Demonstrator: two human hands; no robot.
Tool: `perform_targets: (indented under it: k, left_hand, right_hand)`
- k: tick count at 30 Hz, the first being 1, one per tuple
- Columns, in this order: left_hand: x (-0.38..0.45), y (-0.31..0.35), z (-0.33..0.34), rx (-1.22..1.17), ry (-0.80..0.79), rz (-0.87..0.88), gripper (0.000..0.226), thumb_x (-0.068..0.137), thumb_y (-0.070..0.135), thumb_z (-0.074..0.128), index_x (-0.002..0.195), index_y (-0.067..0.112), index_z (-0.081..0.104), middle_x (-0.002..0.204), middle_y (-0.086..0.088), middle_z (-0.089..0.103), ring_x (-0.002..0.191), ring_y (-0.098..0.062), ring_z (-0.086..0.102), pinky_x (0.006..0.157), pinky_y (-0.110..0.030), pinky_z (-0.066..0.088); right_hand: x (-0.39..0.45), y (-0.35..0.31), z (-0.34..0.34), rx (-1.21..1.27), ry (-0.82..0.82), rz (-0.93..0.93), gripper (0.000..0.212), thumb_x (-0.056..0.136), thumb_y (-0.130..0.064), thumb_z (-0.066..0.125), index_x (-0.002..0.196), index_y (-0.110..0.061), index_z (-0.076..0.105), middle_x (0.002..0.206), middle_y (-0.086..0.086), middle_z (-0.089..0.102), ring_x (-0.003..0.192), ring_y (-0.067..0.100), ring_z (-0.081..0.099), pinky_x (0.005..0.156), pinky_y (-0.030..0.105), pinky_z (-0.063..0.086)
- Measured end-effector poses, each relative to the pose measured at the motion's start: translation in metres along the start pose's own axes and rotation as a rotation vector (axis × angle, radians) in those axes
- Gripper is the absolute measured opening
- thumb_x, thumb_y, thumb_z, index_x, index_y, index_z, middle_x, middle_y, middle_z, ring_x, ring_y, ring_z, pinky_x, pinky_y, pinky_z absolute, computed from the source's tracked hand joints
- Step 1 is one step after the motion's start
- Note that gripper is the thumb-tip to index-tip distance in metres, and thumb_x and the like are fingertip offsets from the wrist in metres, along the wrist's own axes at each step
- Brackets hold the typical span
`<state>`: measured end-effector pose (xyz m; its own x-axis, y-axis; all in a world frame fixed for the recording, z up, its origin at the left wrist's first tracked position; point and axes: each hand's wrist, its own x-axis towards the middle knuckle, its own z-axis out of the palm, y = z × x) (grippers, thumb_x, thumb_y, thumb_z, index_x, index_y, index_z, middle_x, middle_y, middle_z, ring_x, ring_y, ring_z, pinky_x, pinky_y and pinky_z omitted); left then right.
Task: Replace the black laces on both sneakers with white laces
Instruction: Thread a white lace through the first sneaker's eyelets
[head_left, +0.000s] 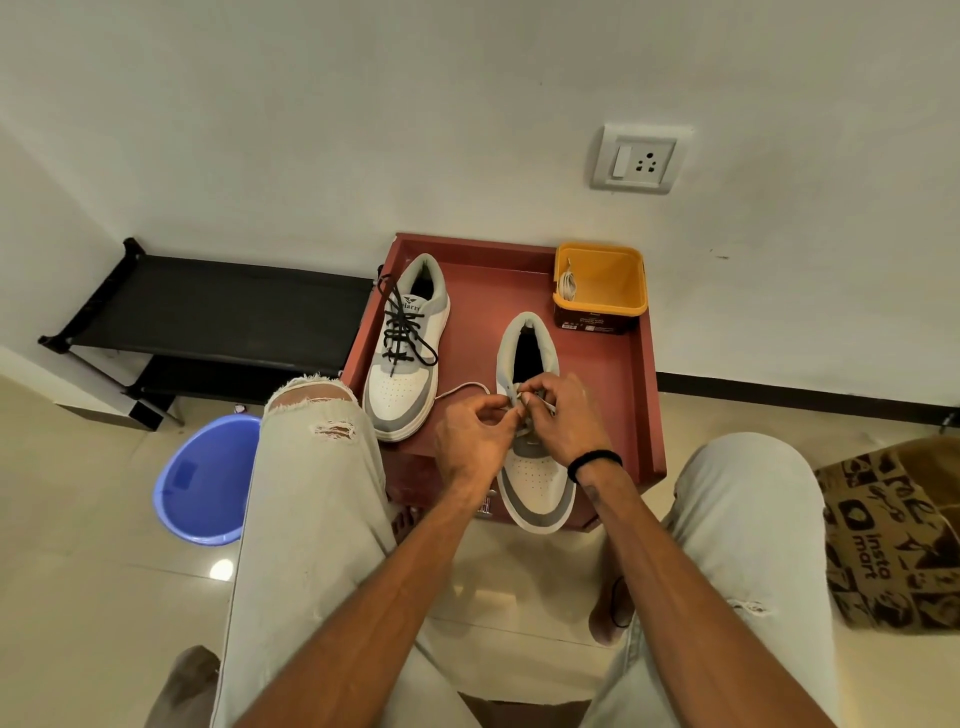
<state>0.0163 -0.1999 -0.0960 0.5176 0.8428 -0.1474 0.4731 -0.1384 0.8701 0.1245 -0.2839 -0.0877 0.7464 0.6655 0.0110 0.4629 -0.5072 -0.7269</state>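
Two white-and-grey sneakers stand on a small red table. The left sneaker carries loose black laces. The right sneaker has its toe past the table's near edge. A white lace runs out from its eyelets toward the left. My left hand pinches this lace at the eyelets. My right hand pinches the lace too, fingers over the shoe's tongue. Another white lace lies coiled in a yellow tub at the table's back right.
A black two-tier shoe rack stands against the wall to the left. A blue plastic bucket sits on the floor by my left knee. A printed brown paper bag is on the right. A wall socket is above the table.
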Motion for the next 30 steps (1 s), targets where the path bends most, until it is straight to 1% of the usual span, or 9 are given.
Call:
perform_targets:
  k: [2, 4, 7, 11, 14, 18, 23, 27, 30]
  left_hand:
    - [0.001, -0.002, 0.000, -0.010, -0.010, 0.010, 0.030, 0.081, 0.042, 0.085, 0.106, 0.025, 0.079, 0.087, 0.013, 0.077, 0.076, -0.003, 0.073, 0.075, -0.037, 0.064]
    - [0.001, -0.002, 0.001, -0.006, -0.012, 0.018, 0.029, 0.082, 0.039, 0.084, 0.107, 0.025, 0.079, 0.088, 0.013, 0.077, 0.077, -0.003, 0.073, 0.076, -0.037, 0.064]
    - [0.002, -0.002, 0.001, -0.017, -0.009, 0.026, 0.027, 0.084, 0.039, 0.082, 0.108, 0.025, 0.079, 0.090, 0.012, 0.077, 0.077, -0.004, 0.073, 0.077, -0.037, 0.063]
    - [0.005, -0.004, 0.002, 0.010, 0.026, 0.082, 0.018, 0.090, 0.038, 0.075, 0.102, 0.025, 0.081, 0.089, 0.014, 0.076, 0.081, 0.001, 0.070, 0.079, -0.036, 0.061]
    - [0.011, -0.005, 0.003, 0.049, 0.044, 0.098, 0.013, 0.091, 0.033, 0.074, 0.096, 0.023, 0.080, 0.087, 0.013, 0.075, 0.081, -0.003, 0.069, 0.077, -0.039, 0.060]
    - [0.013, -0.006, 0.000, 0.021, 0.043, 0.089, 0.011, 0.097, 0.027, 0.068, 0.102, 0.017, 0.072, 0.091, 0.008, 0.072, 0.083, -0.013, 0.070, 0.078, -0.039, 0.060]
    - [0.025, 0.001, -0.019, -0.297, 0.093, -0.062, 0.014, 0.107, 0.021, 0.052, 0.114, 0.012, 0.059, 0.093, -0.001, 0.077, 0.063, -0.011, 0.073, 0.058, -0.025, 0.057]
    - [0.042, 0.012, -0.044, -0.687, 0.091, -0.224, 0.011, 0.111, 0.018, 0.041, 0.113, 0.015, 0.051, 0.092, -0.010, 0.079, 0.066, -0.015, 0.073, 0.058, -0.025, 0.056]
    - [0.060, 0.018, -0.066, -0.841, 0.128, -0.248, 0.011, 0.112, 0.017, 0.037, 0.113, 0.013, 0.047, 0.095, -0.017, 0.077, 0.066, -0.016, 0.072, 0.064, -0.028, 0.058]
  right_hand:
    - [0.000, 0.002, 0.003, -0.011, -0.020, 0.013, 0.013, 0.096, -0.012, 0.065, 0.105, -0.017, 0.075, 0.106, 0.002, 0.060, 0.092, 0.011, 0.059, 0.077, 0.013, 0.047]
    - [-0.002, 0.001, 0.003, -0.024, -0.038, 0.017, 0.014, 0.096, -0.010, 0.065, 0.106, -0.015, 0.074, 0.108, 0.002, 0.056, 0.096, 0.013, 0.058, 0.075, 0.005, 0.040]
    - [-0.001, 0.001, 0.001, -0.022, -0.025, 0.004, 0.015, 0.097, -0.009, 0.065, 0.107, -0.013, 0.075, 0.108, 0.003, 0.055, 0.091, 0.009, 0.055, 0.066, -0.002, 0.037]
    - [-0.002, 0.001, 0.000, -0.012, -0.029, 0.003, 0.015, 0.097, -0.010, 0.067, 0.110, -0.010, 0.075, 0.107, 0.004, 0.056, 0.083, 0.002, 0.050, 0.064, -0.006, 0.036]
    - [-0.001, 0.002, 0.000, -0.015, -0.048, 0.019, 0.018, 0.096, -0.017, 0.069, 0.112, -0.014, 0.076, 0.110, 0.003, 0.059, 0.093, 0.010, 0.058, 0.071, 0.001, 0.039]
    - [0.000, 0.008, -0.004, -0.045, -0.069, 0.024, 0.023, 0.092, -0.030, 0.073, 0.114, -0.022, 0.076, 0.109, 0.001, 0.064, 0.099, 0.015, 0.063, 0.087, 0.029, 0.054]
    - [-0.005, 0.008, -0.015, -0.173, -0.062, 0.036, 0.027, 0.085, -0.046, 0.078, 0.107, -0.032, 0.074, 0.105, -0.005, 0.062, 0.098, 0.017, 0.061, 0.087, 0.044, 0.054]
    - [-0.009, 0.005, -0.024, -0.219, -0.073, 0.044, 0.035, 0.081, -0.054, 0.080, 0.109, -0.036, 0.070, 0.102, -0.015, 0.062, 0.099, 0.011, 0.061, 0.090, 0.047, 0.052]
    - [-0.012, 0.006, -0.026, -0.237, -0.094, 0.055, 0.042, 0.076, -0.053, 0.083, 0.112, -0.038, 0.067, 0.103, -0.016, 0.065, 0.099, 0.010, 0.061, 0.090, 0.047, 0.052]
